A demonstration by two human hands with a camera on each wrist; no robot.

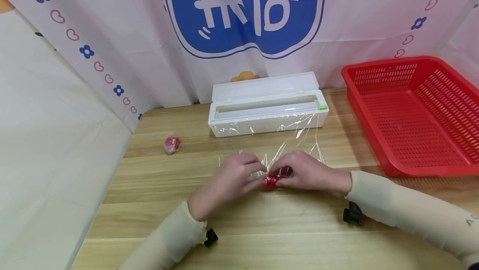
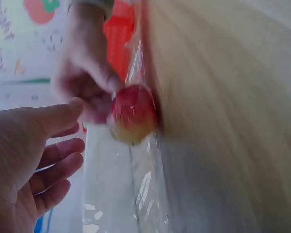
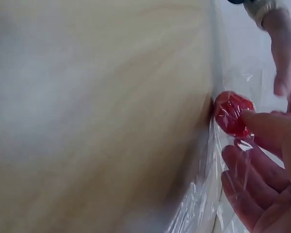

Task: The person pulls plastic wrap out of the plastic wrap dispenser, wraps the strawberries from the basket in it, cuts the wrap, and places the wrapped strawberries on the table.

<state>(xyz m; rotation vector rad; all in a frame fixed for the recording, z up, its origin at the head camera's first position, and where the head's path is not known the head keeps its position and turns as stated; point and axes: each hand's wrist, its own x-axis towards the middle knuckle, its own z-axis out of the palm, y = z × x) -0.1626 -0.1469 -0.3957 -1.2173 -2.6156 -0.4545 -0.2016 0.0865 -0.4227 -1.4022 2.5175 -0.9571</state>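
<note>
A small red-and-yellow apple rests on the table with clear plastic film around it. My right hand holds it from the right; in the right wrist view the thumb lies on its red skin and film hangs by the fingers. The left hand is just left of the apple. In the left wrist view its fingers are loosely bent, with a gap between them and the fruit. Clear film stretches from the apple back to a white wrap dispenser.
The dispenser's lid stands raised at the back. Left on the wooden table lies another film-wrapped reddish piece. A red plastic basket stands at the right. A printed cloth hangs behind the table.
</note>
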